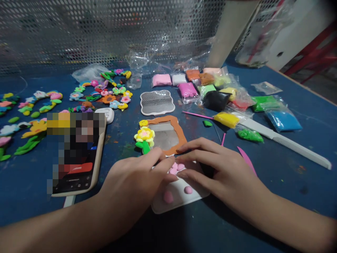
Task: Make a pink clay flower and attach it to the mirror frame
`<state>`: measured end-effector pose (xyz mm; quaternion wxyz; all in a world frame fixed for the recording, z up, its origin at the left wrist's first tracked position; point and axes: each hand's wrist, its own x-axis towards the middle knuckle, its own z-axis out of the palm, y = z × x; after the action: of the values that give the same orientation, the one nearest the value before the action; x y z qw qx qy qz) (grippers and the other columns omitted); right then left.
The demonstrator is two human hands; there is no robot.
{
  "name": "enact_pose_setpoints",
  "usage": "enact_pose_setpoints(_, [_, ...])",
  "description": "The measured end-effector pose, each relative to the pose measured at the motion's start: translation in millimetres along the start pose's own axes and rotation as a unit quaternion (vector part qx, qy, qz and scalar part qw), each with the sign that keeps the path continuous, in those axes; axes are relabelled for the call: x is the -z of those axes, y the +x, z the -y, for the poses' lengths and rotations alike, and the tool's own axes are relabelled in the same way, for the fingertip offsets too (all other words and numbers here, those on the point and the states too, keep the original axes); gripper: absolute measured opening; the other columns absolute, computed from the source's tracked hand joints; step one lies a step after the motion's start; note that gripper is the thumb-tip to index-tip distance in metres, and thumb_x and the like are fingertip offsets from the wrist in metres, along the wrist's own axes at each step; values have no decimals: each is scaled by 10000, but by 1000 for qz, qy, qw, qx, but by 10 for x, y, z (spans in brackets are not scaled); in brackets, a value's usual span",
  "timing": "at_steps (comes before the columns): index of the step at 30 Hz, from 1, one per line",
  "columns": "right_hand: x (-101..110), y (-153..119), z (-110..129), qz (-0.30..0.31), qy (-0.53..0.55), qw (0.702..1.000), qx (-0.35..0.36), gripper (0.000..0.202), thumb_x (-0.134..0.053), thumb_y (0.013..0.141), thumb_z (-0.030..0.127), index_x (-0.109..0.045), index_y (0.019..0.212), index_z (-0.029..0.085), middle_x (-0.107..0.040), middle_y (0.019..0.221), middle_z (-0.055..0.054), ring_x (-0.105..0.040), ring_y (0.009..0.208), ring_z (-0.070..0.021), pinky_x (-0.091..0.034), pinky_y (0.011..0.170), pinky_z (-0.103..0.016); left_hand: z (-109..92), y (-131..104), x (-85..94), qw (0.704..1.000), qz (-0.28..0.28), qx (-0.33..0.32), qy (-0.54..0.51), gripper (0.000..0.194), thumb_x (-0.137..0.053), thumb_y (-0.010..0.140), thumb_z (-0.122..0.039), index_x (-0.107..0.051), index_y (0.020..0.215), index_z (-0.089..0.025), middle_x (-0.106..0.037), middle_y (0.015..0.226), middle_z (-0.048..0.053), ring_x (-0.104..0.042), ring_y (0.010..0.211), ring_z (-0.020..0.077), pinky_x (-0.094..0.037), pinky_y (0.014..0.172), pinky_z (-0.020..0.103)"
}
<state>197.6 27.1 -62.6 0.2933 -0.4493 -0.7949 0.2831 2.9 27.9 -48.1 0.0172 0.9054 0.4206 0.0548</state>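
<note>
A small cluster of pink clay balls (pixel 173 169), resembling a flower, sits at the top of a white rounded panel (pixel 181 202). My left hand (pixel 139 175) closes on the cluster from the left, index finger and thumb at its edge. On the other side, my right hand (pixel 223 168) has its fingers apart, the thumb beside the pink balls and the forefinger by the mirror's lower corner. That mirror (pixel 163 137) has a brown clay border, with a yellow clay flower (pixel 144 135) and a green stem at its left. Two separate pink balls (pixel 188 190) rest lower on the panel.
A phone (pixel 79 168) with a cable lies left, near colourful clay-decorated frames (pixel 102 93). A second mirror (pixel 157 102) stands behind. Bagged clay (pixel 188 90), a white plastic knife (pixel 286 142) and pink tools (pixel 246 160) lie right. Perforated metal (pixel 105 31) backs the blue table (pixel 289 211).
</note>
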Motion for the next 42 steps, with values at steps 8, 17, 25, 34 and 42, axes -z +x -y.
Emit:
enact_pose_setpoints(8, [6,17,12,19,-1,1000,-13,117,-556,842,101,-658,819,153,-610,970,-70,-572,897,-149,-474,768,-267,6,-16,-39,999,-30,-8,45,252,-610,827,-315,-598,1069,-244,-657,792,-46,-627,538,168,-388,424,279])
enact_pose_setpoints(17, [53,-10,35,30,21,999,-30,120,-583,822,108,-646,874,196,-608,990,-46,-597,893,-153,-503,767,-276,41,-56,53,1000,-28,0,0,238,-452,916,-325,-591,1089,-239,-656,905,-6,-624,630,135,-401,492,234])
enact_pose_setpoints(25, [261,-53,74,24,-15,999,17,142,-527,859,119,-619,787,199,-611,806,-14,-591,728,-124,-482,623,-228,52,-12,272,994,-18,28,-100,250,-397,924,-241,-603,785,-215,-611,739,-12,-574,662,139,-390,537,222])
enact_pose_setpoints(34, [159,-181,8,133,-58,983,113,170,-488,883,135,-649,868,188,-628,876,-51,-596,768,-146,-485,647,-244,44,-77,252,992,-5,43,-121,185,-431,909,-253,-558,777,-222,-580,716,-38,-549,629,126,-357,549,248])
enact_pose_setpoints(42, [221,-137,108,40,0,998,56,106,-515,877,133,-599,844,188,-623,805,-10,-592,714,-103,-461,625,-204,66,-13,201,985,-72,13,-157,122,-493,879,-174,-578,794,-191,-608,734,-34,-580,712,104,-379,632,213])
